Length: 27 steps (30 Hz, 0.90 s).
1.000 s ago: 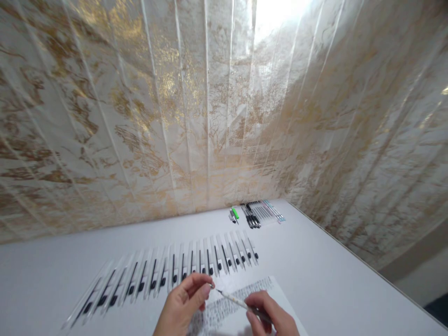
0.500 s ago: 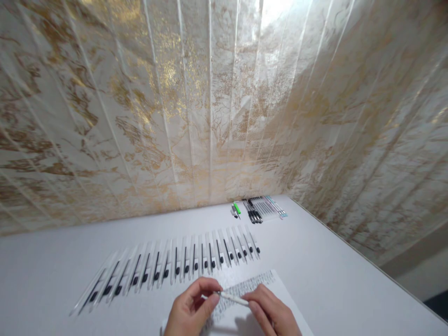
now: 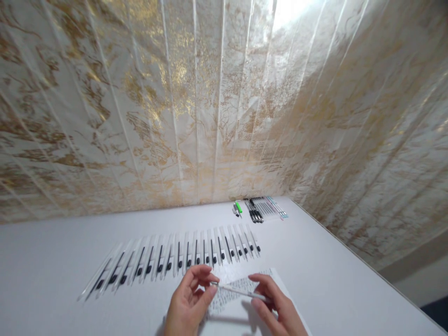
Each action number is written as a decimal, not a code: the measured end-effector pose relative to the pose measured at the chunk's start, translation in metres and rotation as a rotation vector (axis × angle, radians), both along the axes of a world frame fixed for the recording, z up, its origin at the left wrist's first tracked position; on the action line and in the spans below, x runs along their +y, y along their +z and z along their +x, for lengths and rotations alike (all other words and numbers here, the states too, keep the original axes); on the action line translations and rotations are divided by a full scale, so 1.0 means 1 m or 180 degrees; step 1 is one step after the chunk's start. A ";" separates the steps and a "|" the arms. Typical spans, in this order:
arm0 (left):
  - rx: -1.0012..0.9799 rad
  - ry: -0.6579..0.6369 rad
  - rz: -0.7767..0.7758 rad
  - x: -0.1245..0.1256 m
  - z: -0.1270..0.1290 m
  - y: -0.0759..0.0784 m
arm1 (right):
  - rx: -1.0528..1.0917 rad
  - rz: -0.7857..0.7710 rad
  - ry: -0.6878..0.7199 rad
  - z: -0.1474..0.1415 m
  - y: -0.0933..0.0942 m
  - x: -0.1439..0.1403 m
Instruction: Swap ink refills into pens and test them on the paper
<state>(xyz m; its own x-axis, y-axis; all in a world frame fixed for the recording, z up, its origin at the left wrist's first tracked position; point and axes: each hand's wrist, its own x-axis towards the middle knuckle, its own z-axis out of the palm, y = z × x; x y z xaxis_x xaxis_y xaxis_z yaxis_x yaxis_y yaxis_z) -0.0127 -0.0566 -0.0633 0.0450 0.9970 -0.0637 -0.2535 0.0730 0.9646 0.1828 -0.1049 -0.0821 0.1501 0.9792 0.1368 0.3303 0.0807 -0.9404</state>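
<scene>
A slim white pen (image 3: 234,290) with a silvery end spans the space between my hands, above a sheet of paper (image 3: 229,324) covered partly in handwriting. My left hand (image 3: 189,298) pinches the silvery end between thumb and fingertips. At the other end, the thumb and fingers of my right hand (image 3: 278,303) close around a thicker part of it, with the index finger raised off. Whether the pen is one piece or drawn apart cannot be made out. Beyond my hands lies a slanting row of clear pen parts with dark refills and black caps (image 3: 179,252).
At the back right lie several black pens (image 3: 256,214), a bundle of thin pens or refills (image 3: 269,208) and a bright green item (image 3: 238,206). The white table (image 3: 336,280) meets a gold-patterned covering (image 3: 210,116) along its back and right edges.
My right hand has shifted right and loosened its index finger, and a longer, thinner stretch of the pen shows between the hands. The camera view has shifted slightly.
</scene>
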 end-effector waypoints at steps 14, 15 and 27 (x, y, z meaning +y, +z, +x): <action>0.0042 0.0050 0.0105 -0.004 0.001 0.000 | -0.0099 -0.0253 0.0008 0.006 0.007 0.000; 0.0060 0.0047 0.0106 -0.004 0.002 0.001 | -0.0069 -0.0391 0.0015 0.006 0.008 0.000; 0.0713 -0.0250 0.0259 -0.010 -0.002 0.007 | 0.0700 -0.0592 -0.0004 0.010 0.015 0.000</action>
<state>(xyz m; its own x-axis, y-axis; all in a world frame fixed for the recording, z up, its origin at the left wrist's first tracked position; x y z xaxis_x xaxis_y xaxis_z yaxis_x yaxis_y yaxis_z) -0.0148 -0.0665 -0.0565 0.1165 0.9932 -0.0003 -0.0294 0.0038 0.9996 0.1923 -0.1050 -0.0667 0.1575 0.9842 -0.0813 0.1167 -0.1003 -0.9881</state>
